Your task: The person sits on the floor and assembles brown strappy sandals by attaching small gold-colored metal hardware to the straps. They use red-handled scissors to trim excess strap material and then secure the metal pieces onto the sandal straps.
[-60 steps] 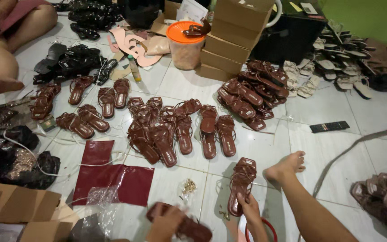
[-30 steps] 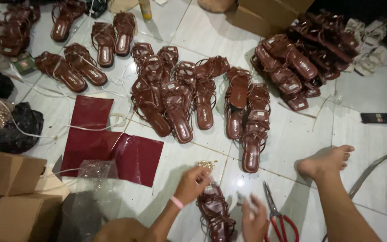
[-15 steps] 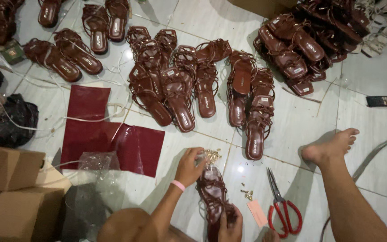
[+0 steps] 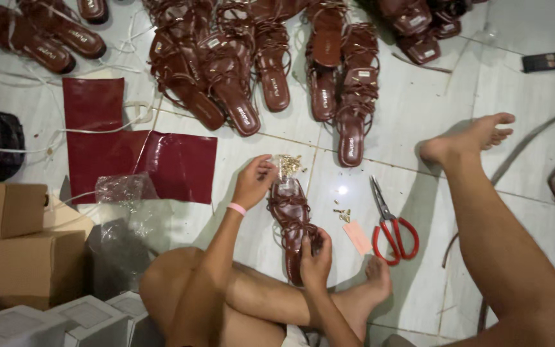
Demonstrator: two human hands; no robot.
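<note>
Sandal point(image 4: 292, 222) lengthwise, toe away from person

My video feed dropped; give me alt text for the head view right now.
Seated on white floor tiles, a person steadies a dark brown strappy sandal with the right hand while the left hand touches its toe end beside small brass fittings. Red-handled scissors lie alongside, more brown sandals beyond.
</note>
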